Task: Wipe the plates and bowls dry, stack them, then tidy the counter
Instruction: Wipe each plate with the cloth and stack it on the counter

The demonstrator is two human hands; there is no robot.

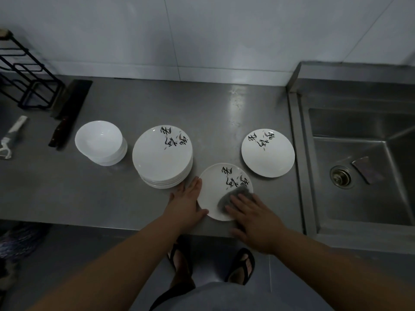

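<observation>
The steel counter met a sink at 3 o'clock. A plate stack stood at 10 o'clock from the near plate. The left hand lay flat against that plate's 9 o'clock rim; the right hand, held flat, pressed a grey cloth onto its 5 o'clock part.

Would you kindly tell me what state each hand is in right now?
Left hand: open, fingers straight against the rim of the plate.
Right hand: open, pressing the grey cloth flat on that plate.
</observation>
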